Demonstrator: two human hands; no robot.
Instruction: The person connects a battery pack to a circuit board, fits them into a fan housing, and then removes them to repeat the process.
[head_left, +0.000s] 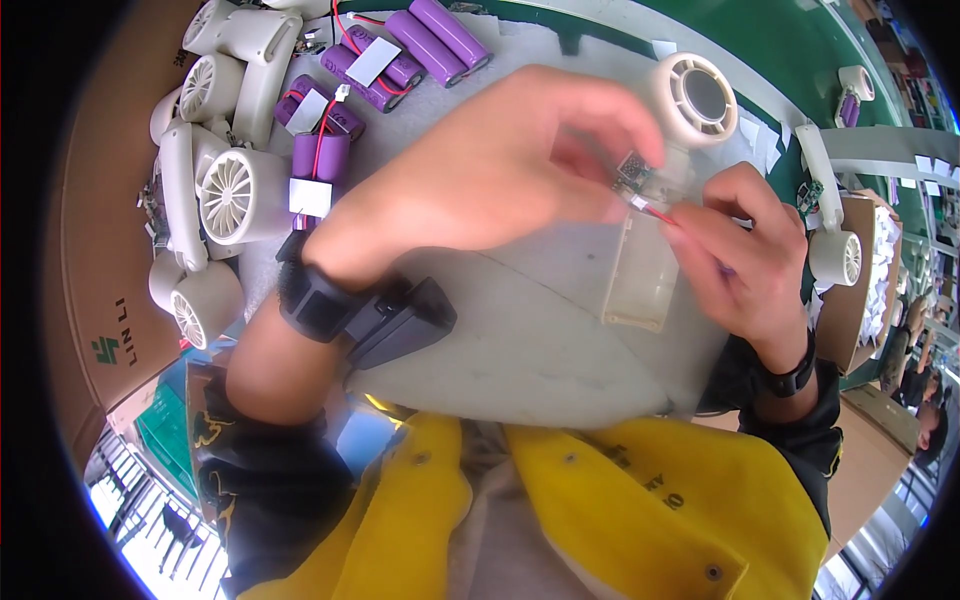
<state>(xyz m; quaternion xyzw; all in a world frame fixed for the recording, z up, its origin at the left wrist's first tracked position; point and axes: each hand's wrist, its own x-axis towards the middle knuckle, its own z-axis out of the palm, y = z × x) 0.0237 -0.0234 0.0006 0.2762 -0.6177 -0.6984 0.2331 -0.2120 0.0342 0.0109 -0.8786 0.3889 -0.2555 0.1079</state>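
Observation:
My left hand (530, 165) reaches across the table, slightly blurred, its fingers closed around a small green circuit board (632, 170). Thumb and forefinger of my right hand (745, 260) pinch a red wire (657, 213) with a white plug (637, 202) at its end. The plug meets the edge of the board; whether it is seated in it cannot be made out. Just behind and below both hands lies a cream handheld fan housing (697, 100), with its open, hollow handle half (640, 280) pointing toward me. The wire's far end is hidden by my right hand.
Purple battery packs (440, 45) with red wires and white pads lie at the back left. Several cream fan housings (240, 195) are heaped beside a cardboard panel (105, 240) on the left. Another fan (835, 255) and a box of white pieces (875, 270) are at the right.

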